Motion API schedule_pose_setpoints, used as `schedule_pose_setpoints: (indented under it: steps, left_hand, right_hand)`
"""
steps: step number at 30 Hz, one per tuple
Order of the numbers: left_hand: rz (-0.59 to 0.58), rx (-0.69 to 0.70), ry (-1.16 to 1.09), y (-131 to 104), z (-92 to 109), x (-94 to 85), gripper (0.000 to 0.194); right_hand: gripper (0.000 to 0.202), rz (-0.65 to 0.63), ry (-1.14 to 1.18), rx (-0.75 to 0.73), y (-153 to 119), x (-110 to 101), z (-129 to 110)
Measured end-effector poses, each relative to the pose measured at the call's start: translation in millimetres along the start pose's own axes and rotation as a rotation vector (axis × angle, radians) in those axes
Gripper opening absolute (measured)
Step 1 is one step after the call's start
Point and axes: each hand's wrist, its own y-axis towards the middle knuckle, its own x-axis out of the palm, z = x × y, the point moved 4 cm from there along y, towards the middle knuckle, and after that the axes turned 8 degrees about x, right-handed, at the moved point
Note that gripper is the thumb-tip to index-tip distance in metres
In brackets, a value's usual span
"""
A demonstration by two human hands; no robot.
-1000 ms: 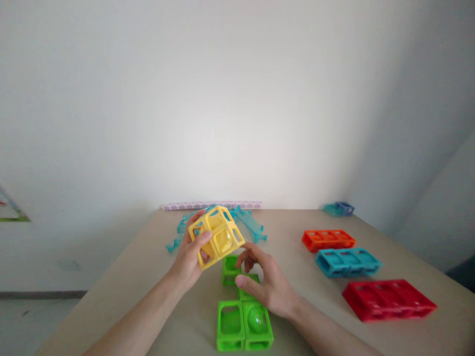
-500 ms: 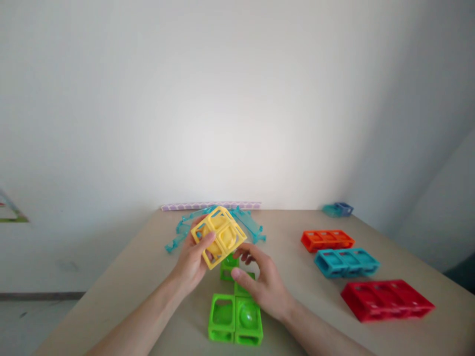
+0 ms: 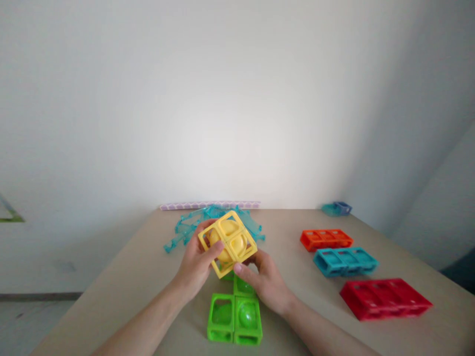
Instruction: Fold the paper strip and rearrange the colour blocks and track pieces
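A yellow openwork block (image 3: 229, 241) with rounded hollows is held up, tilted, above the table. My left hand (image 3: 202, 254) grips its left side, thumb over the front face. My right hand (image 3: 265, 279) closes on its lower right corner, thumb in front and the other fingers partly hidden behind the block. Below the hands, joined green blocks (image 3: 234, 319) lie on the table; their far part is partly covered by the yellow block and my right hand.
On the table (image 3: 293, 296), orange (image 3: 326, 239), teal (image 3: 346, 262) and red (image 3: 386, 298) blocks lie at the right. Translucent blue pieces (image 3: 185, 225) and a purple patterned strip (image 3: 178, 205) lie at the back. A dark blue block (image 3: 342, 208) is at the far right corner.
The yellow block has moved slightly right and down and has turned a little. My right hand, apart from it before, now has its fingers on the lower right corner.
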Motion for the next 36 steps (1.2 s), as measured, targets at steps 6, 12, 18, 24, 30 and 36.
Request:
schedule_pose_setpoints:
  steps: [6,12,18,24,30,36]
  left_hand:
    - [0.022,-0.007,0.067,2,-1,-5.8,0.029]
    - [0.033,0.003,0.100,2,1,-6.6,0.027]
    - [0.021,0.026,0.108,3,4,-5.9,0.025]
    - [0.015,0.043,0.147,4,7,-6.5,0.025]
    - [0.002,0.030,0.140,3,2,-6.6,0.025]
    - [-0.099,-0.027,0.176,0,-3,-4.1,0.053]
  right_hand:
    - [0.034,0.074,0.315,0.015,8,-10,-2]
    - [0.031,0.095,0.304,-0.004,9,-14,-6]
    - [0.031,0.107,0.239,-0.034,8,-15,-5]
    - [0.034,0.105,0.179,-0.032,6,-15,-7]
    - [0.030,0.109,0.186,-0.060,6,-16,-4]
    - [0.033,0.091,0.056,-0.108,3,-19,0]
